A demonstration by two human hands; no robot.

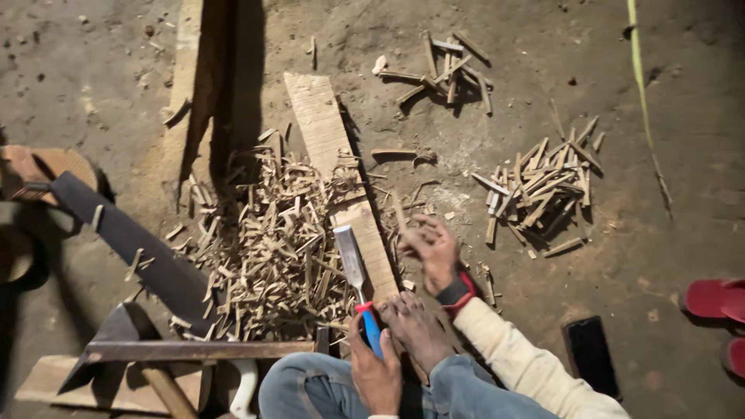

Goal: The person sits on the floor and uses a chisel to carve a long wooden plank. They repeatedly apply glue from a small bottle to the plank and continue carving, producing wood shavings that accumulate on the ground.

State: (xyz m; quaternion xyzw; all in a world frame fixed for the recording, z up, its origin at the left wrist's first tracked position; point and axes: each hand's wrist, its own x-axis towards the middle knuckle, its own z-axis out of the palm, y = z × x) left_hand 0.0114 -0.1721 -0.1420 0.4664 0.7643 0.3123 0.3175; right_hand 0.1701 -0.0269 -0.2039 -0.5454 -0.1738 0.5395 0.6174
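My left hand [375, 371] grips the blue-handled chisel [358, 279], blade flat on the wooden plank [341, 167] pinned under my foot [415, 326]. My right hand [431, 247], fingers loosely curled and holding nothing, hovers just right of the plank. Best to keep the blade low and fingers behind the edge.

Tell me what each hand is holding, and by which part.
The left hand grips a chisel by its blue and red handle, blade lying on the wooden plank. The right hand hovers with fingers curled; whether it holds anything cannot be told.

A handsaw [124, 233] lies near red sandals [718, 299].
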